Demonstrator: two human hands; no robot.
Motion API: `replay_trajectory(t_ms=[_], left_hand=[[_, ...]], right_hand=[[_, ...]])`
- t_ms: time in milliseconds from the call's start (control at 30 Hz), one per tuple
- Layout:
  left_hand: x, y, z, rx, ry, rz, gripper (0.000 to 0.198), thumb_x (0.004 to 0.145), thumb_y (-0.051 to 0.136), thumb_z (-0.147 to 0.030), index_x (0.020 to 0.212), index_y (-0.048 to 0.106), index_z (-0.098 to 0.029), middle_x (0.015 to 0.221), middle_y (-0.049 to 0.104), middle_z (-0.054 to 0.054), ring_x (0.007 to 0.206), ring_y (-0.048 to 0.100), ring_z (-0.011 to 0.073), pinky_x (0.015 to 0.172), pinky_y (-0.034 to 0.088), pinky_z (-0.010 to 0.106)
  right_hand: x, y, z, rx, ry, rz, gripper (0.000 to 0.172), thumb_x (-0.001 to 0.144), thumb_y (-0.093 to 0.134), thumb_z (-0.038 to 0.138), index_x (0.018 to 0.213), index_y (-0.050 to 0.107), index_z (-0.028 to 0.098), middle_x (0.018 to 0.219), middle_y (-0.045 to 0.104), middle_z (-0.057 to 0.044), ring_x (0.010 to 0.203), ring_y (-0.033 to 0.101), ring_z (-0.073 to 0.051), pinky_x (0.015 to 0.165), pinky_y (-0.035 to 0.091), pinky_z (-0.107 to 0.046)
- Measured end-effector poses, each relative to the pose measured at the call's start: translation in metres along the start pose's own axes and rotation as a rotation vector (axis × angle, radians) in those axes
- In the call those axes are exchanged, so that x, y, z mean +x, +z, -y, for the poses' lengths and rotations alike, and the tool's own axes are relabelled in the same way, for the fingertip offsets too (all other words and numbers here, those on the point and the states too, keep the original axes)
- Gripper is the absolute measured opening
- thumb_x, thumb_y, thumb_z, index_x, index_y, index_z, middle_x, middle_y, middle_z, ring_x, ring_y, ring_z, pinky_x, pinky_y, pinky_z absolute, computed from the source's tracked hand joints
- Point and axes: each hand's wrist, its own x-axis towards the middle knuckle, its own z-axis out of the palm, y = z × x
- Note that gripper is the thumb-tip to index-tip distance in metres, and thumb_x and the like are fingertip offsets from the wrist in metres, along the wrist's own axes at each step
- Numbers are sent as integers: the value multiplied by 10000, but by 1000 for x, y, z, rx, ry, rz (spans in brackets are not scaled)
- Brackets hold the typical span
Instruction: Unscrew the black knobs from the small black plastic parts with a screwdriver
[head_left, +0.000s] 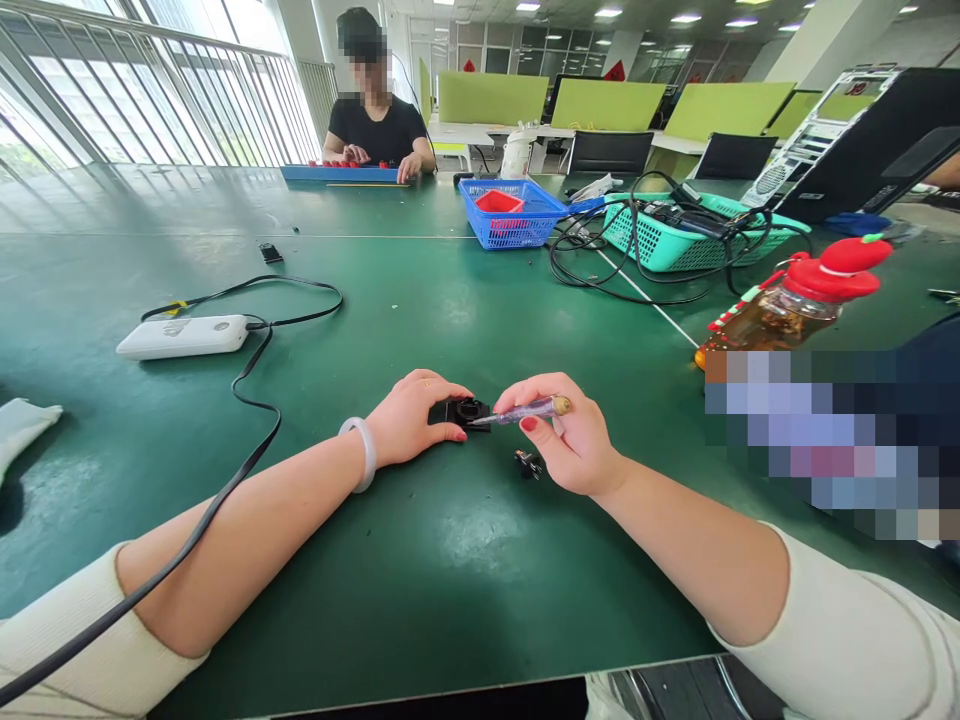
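Thumb and fingers of my left hand (pixel 416 415) grip a small black square part (pixel 469 412) against the green table (pixel 457 580). A round raised piece shows in the middle of that part; its left side is covered by my fingers. In my right hand (pixel 574 440) is a screwdriver (pixel 529 410) with a clear purplish handle, held almost level. Its metal tip points left and meets the near edge of the black part. Just below my right hand lies a small black piece with metal prongs (pixel 528 463), touched by neither hand.
A white power bank (pixel 187 337) sits left, its black cable crossing my left forearm. Farther back are a blue basket (pixel 514 225), a teal basket (pixel 652 250) with tangled cables and a red-capped bottle (pixel 795 290). Another person (pixel 379 130) works across the table.
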Motion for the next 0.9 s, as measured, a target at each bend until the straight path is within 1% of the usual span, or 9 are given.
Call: replay_trajectory(t_ms=[67, 233, 300, 367, 433, 567, 633, 700, 900], left_hand=[[0, 0, -1, 7, 3, 6, 471, 756, 757, -442, 1186, 679, -266, 1131, 722, 55, 1190, 529, 311, 1055, 428, 495], [0, 0, -1, 4, 2, 3, 438, 777, 735, -435, 1175, 679, -261, 1102, 724, 53, 1164, 538, 310, 1041, 433, 491], [0, 0, -1, 3, -4, -1, 425, 790, 715, -437, 1175, 677, -263, 1092, 722, 54, 1164, 540, 308, 1035, 436, 488], [-1, 0, -2, 10, -8, -1, 432, 795, 707, -438, 1185, 671, -256, 1089, 719, 58, 1166, 539, 308, 1038, 433, 487], [-2, -1, -3, 18, -4, -2, 441, 800, 701, -439, 1196, 663, -249, 1088, 716, 62, 1161, 543, 307, 1043, 426, 492], [-2, 0, -3, 22, 11, 2, 441, 813, 689, -426, 1215, 652, -249, 1088, 710, 66, 1156, 548, 305, 1042, 426, 495], [-2, 1, -2, 24, 14, -3, 443, 817, 687, -413, 1227, 647, -250, 1088, 707, 68, 1166, 544, 305, 1042, 426, 493], [-2, 1, -1, 30, 15, -9, 441, 823, 683, -403, 1234, 643, -250, 1088, 706, 69, 1172, 542, 305, 1045, 423, 496], [-2, 1, -3, 62, 25, -2, 420, 848, 660, -406, 1232, 645, -235, 1094, 712, 81, 1154, 553, 308, 1036, 434, 501]], right_hand=[[1, 0, 1, -24, -4, 17, 79, 975, 505, 258, 1053, 519, 260, 958, 687, -38, 850, 681, -179, 743, 555, -342], [5, 1, 5, -170, 24, 177, 62, 940, 539, 234, 996, 549, 257, 953, 713, -35, 853, 684, -182, 779, 562, -347], [7, 2, 6, -196, 32, 185, 47, 930, 556, 241, 974, 556, 256, 952, 719, -33, 874, 686, -186, 801, 562, -353], [7, 2, 7, -199, 57, 161, 41, 926, 570, 248, 966, 560, 255, 939, 721, -28, 853, 686, -182, 777, 561, -343], [7, 2, 7, -160, 84, 110, 27, 938, 566, 260, 964, 564, 253, 925, 717, -25, 834, 687, -177, 753, 559, -335], [2, 0, 5, -5, 97, -63, 97, 986, 505, 333, 995, 556, 251, 969, 696, -47, 895, 693, -193, 801, 570, -376], [1, 0, 3, 7, 108, -128, 129, 994, 491, 363, 998, 551, 249, 984, 685, -56, 909, 690, -198, 808, 573, -388], [2, 0, 1, -38, 131, -134, 132, 994, 495, 364, 989, 553, 247, 977, 682, -54, 895, 686, -193, 805, 570, -383], [7, 0, 2, -164, 174, -45, 100, 990, 508, 318, 971, 567, 240, 952, 703, -37, 851, 679, -176, 784, 549, -346]])
